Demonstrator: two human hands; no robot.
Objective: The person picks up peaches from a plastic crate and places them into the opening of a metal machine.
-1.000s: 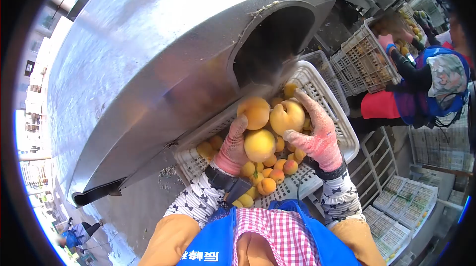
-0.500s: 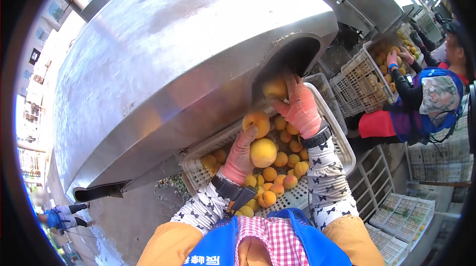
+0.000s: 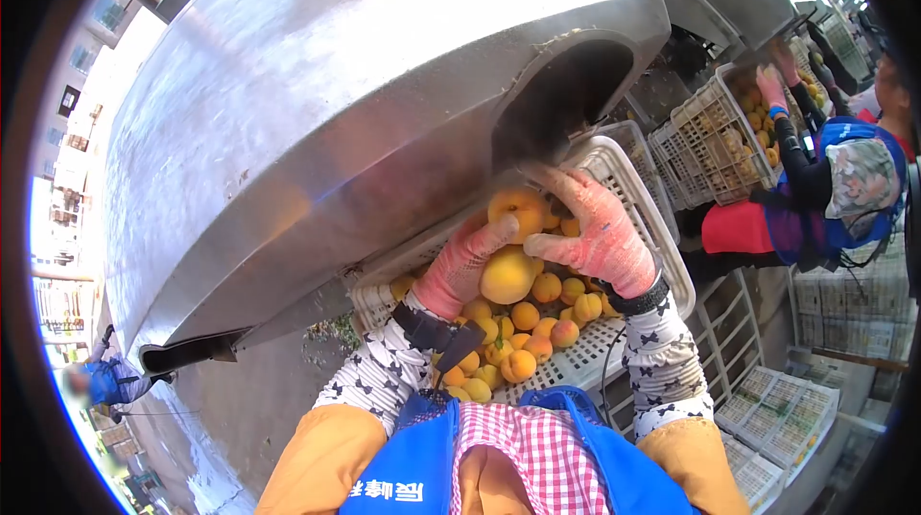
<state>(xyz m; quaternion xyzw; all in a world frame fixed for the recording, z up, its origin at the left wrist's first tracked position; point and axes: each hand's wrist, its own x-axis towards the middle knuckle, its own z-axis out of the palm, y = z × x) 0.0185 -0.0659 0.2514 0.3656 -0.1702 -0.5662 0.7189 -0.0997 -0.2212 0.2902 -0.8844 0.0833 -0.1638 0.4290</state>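
My left hand [image 3: 465, 270], in a pink glove, is closed on two large yellow-orange peaches. The upper peach [image 3: 518, 212] sits at its thumb and fingertips, and the lower peach [image 3: 508, 275] lies just below the thumb. My right hand [image 3: 609, 242], also gloved in pink, is open beside them, its fingers stretched toward the dark chute opening [image 3: 566, 93] and its thumb close to the two peaches. Below both hands a white plastic crate [image 3: 674, 280] holds several smaller peaches [image 3: 523, 316].
A large metal machine housing [image 3: 365, 122] rises in front of me and overhangs the crate. On the right, a co-worker [image 3: 806, 170] in pink gloves handles fruit over another crate [image 3: 718, 131]. Stacked crates [image 3: 777, 419] stand at lower right.
The peach that my right hand held at the chute opening is out of sight, and that hand has moved down toward the left hand. The left hand's peaches have shifted slightly.
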